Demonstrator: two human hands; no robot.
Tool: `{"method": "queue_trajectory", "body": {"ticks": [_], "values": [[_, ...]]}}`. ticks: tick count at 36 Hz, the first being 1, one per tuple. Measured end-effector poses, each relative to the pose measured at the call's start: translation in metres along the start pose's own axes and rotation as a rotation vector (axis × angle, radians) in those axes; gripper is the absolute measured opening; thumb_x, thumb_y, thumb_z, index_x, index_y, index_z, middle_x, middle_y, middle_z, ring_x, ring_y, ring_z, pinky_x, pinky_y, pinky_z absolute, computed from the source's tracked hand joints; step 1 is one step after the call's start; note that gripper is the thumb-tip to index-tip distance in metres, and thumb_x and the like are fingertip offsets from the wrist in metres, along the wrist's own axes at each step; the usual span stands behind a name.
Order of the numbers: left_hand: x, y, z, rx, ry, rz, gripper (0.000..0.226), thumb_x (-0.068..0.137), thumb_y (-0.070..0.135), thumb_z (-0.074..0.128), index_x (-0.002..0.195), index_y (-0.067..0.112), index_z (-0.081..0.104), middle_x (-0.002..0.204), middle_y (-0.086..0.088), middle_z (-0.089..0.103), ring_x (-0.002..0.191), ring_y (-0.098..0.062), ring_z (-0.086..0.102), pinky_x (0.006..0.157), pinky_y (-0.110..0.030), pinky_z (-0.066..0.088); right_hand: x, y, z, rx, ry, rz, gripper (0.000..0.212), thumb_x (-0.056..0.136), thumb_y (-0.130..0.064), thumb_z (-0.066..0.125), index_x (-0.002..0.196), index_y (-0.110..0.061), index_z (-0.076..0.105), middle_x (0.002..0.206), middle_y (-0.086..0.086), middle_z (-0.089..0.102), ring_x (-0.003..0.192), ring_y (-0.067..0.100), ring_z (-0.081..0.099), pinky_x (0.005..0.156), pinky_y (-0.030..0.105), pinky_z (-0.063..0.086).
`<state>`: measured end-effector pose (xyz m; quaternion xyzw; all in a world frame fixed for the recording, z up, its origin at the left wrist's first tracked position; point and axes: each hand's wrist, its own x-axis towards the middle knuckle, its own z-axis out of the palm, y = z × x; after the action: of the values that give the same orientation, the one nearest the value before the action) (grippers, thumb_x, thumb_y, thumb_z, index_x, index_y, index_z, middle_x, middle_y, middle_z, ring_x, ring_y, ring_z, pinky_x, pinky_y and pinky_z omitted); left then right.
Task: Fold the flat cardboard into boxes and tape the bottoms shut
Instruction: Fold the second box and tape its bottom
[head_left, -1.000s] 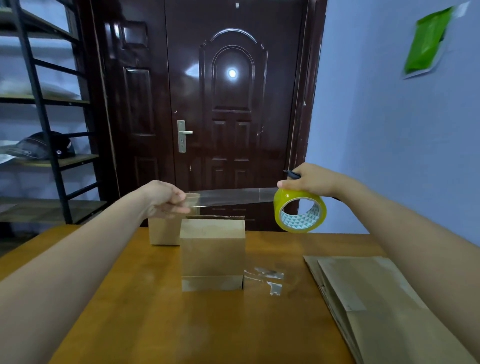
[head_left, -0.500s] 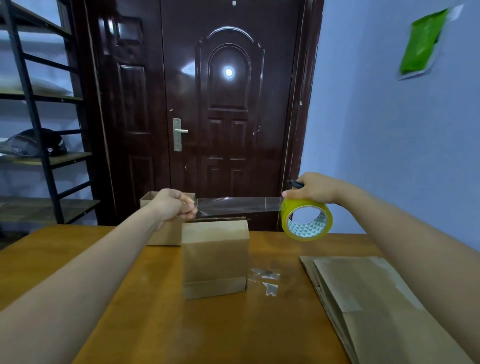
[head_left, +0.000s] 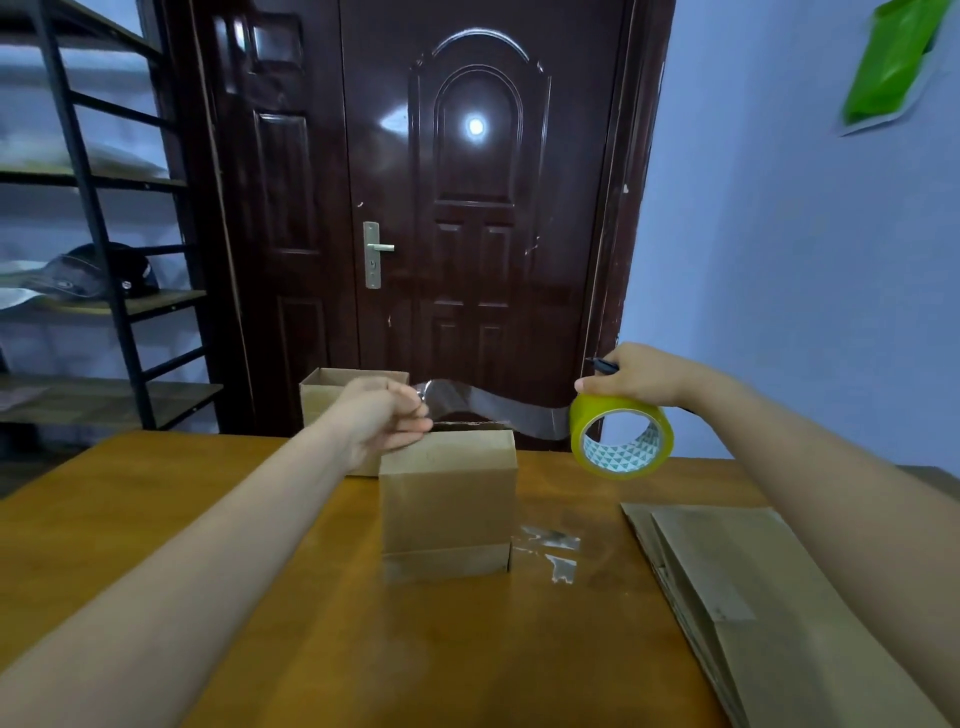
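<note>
- Brown folded cardboard box stands mid-table, awaiting taping.
- Left hand pinches clear tape strip; right hand grips yellow tape roll.
- Next: lower the strip onto the box seam.

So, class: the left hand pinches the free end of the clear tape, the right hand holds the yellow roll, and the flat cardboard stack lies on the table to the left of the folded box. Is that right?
Not quite. The head view shows the flat cardboard stack to the right of the folded box, not the left. The rest stands: the left hand pinches the tape end, and the right hand holds the yellow roll.
</note>
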<state>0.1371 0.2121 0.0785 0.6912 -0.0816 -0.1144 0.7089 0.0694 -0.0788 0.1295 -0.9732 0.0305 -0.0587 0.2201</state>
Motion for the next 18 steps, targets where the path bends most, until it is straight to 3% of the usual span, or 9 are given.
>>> {"method": "queue_trajectory", "body": {"ticks": [2,10,18], "values": [[0.002,-0.011,0.003,-0.001,0.028,-0.005,0.02,0.095,-0.004,0.047,0.081,0.008,0.053,0.076,-0.01,0.064,0.072,-0.021,0.066,0.076,-0.033,0.056,0.0,-0.001,0.002,-0.002,-0.006,0.002,0.047,0.089,-0.044,0.062,0.061,-0.012,0.042,0.053,0.002,0.036,0.049,0.015,0.035,0.057,0.031,0.033],[0.006,-0.024,0.014,0.145,0.119,0.14,0.016,0.096,-0.001,0.046,0.084,0.01,0.049,0.077,-0.009,0.061,0.068,-0.017,0.063,0.071,-0.027,0.055,-0.002,-0.005,0.004,-0.018,-0.032,-0.003,0.049,0.09,-0.043,0.06,0.057,-0.013,0.039,0.052,0.001,0.034,0.046,0.014,0.033,0.054,0.029,0.032],[0.014,-0.037,0.008,0.128,0.185,0.244,0.01,0.095,0.001,0.049,0.088,0.007,0.053,0.079,-0.012,0.062,0.078,-0.019,0.062,0.079,-0.032,0.056,0.0,-0.009,-0.001,-0.006,-0.021,-0.01,0.047,0.09,-0.042,0.06,0.058,-0.013,0.041,0.052,0.0,0.037,0.047,0.013,0.036,0.054,0.028,0.034]]}}
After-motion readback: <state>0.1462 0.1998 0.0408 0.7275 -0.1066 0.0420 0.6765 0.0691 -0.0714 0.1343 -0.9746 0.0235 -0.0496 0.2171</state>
